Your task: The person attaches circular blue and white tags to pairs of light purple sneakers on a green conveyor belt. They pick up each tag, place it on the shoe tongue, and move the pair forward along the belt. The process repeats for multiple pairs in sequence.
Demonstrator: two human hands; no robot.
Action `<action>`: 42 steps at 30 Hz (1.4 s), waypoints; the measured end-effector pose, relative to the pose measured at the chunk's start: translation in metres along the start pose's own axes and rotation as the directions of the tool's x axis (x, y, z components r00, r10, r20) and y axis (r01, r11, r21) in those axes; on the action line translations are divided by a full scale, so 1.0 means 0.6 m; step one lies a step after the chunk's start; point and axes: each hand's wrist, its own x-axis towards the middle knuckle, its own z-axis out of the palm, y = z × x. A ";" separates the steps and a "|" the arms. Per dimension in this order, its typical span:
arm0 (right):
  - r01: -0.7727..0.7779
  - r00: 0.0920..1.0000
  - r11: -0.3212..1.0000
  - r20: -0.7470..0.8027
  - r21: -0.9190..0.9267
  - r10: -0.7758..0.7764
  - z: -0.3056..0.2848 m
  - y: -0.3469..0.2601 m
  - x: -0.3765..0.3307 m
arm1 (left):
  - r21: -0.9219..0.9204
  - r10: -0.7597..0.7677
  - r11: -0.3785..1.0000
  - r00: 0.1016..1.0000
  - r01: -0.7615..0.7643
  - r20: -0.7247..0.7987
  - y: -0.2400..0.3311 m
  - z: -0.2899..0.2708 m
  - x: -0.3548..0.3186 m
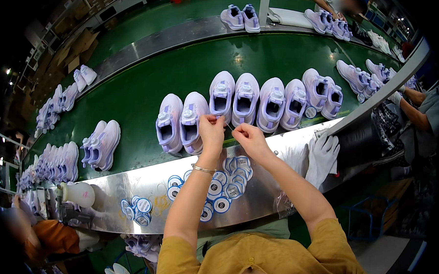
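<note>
My left hand (211, 132), with a bangle at its wrist, is closed in a pinch at the heel of a pale lilac sneaker (222, 90). A hand's width to the right, my right hand (251, 140) also pinches, just short of the heel of the matching sneaker (245, 95). A thin pale strand (229, 126) seems to run between the fingertips of both hands; its ends are hidden. Below my hands, several round blue-and-white tags (216, 188) lie in overlapping heaps on the metal ledge (256, 202).
More lilac sneakers stand in pairs along the green conveyor belt (134, 79). White gloves (322, 158) lie on the ledge at right, by a slanted metal post (378, 97). Yellow rubber bands (161, 203) and a smaller tag pile (137, 210) lie left. Co-workers sit on both sides.
</note>
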 end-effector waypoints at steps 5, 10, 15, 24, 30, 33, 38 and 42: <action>0.064 0.989 0.995 -0.125 -0.075 -0.073 -0.017 0.040 0.047 | -0.150 -0.172 0.969 0.972 0.196 0.161 0.046 -0.007 -0.047; 0.298 0.940 0.880 -0.048 -0.370 -0.338 -0.015 0.026 0.011 | -0.407 -0.251 0.829 0.906 0.383 0.341 0.030 -0.057 -0.060; 0.404 0.865 0.584 0.088 -0.704 -0.494 -0.016 0.020 -0.013 | -0.442 -0.267 0.796 0.894 0.415 0.359 0.023 -0.073 -0.055; 0.439 0.872 0.451 0.247 -0.777 -0.423 0.023 -0.020 0.009 | -0.421 -0.273 0.807 0.894 0.414 0.354 0.021 -0.085 -0.052; 0.338 0.938 0.824 0.089 -0.455 -0.335 0.017 -0.011 0.003 | -0.151 -0.084 0.983 0.986 0.105 0.142 0.053 -0.108 -0.072; 0.361 0.929 0.872 0.046 -0.329 -0.367 0.015 -0.041 -0.006 | -0.117 0.162 0.981 0.984 -0.153 0.078 0.081 -0.116 -0.081; 0.339 0.940 0.939 0.062 -0.055 -0.336 0.031 -0.068 0.007 | -0.097 0.157 0.987 0.912 -0.130 0.379 0.076 -0.084 -0.074; 0.146 0.987 0.980 0.041 0.132 -0.153 0.025 -0.052 0.019 | -0.102 0.171 0.984 0.923 -0.144 0.344 0.057 -0.086 -0.067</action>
